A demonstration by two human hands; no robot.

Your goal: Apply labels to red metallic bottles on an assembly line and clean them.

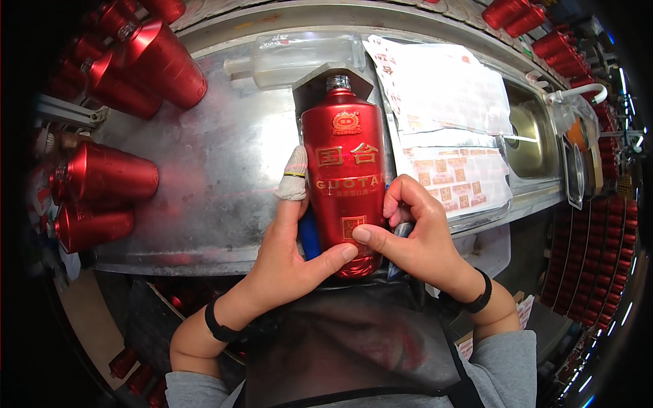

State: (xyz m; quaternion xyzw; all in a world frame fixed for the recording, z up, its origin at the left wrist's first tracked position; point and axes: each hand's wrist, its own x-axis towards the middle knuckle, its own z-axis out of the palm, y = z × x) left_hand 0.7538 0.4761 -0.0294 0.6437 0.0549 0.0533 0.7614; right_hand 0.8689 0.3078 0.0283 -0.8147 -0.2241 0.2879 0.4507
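While lying at frame centre on steel bench, glossy red glass bottle clamped by left hand and right hand fingers; probably heavy, slippery, breakable; best held around body.

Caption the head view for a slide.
Both hands, left hand and right hand, press a small label onto a red bottle.

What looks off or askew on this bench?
Little does. The red bottle lies flat in a jig, both hands on it. A clear bottle lies on its side behind it. The left hand has one cloth finger cot. No spills.
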